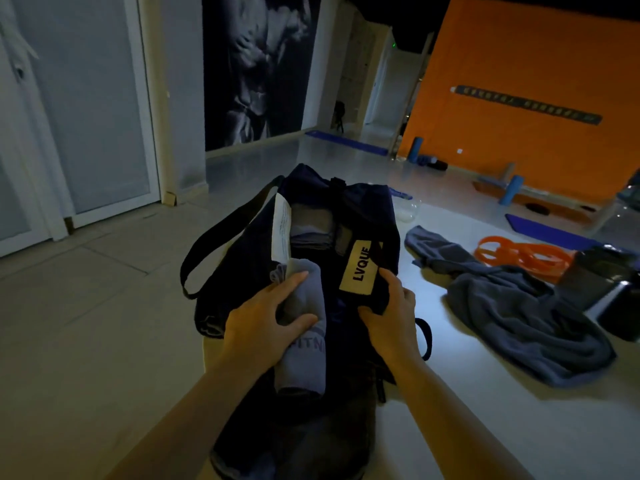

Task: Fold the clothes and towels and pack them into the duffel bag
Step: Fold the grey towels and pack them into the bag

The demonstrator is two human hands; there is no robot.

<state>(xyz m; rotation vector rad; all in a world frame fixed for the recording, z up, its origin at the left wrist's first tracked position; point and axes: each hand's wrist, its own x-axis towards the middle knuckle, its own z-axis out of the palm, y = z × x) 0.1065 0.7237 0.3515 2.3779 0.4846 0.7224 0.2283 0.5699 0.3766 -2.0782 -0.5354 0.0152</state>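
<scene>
The dark bag lies open on the floor. The left hand grips a folded grey towel at its near opening; the right hand pinches the bag's right edge. Another grey towel lies crumpled right, near orange bands.

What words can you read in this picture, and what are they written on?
"LVQUE": black letters on the pale label of the dark duffel bag.
"ITN": part of a longer word on the grey folded towel held by the left hand; the rest is hidden.
White tag inside the bag: print too small to read.
Dark strip on the orange wall: too blurred to read.
</scene>
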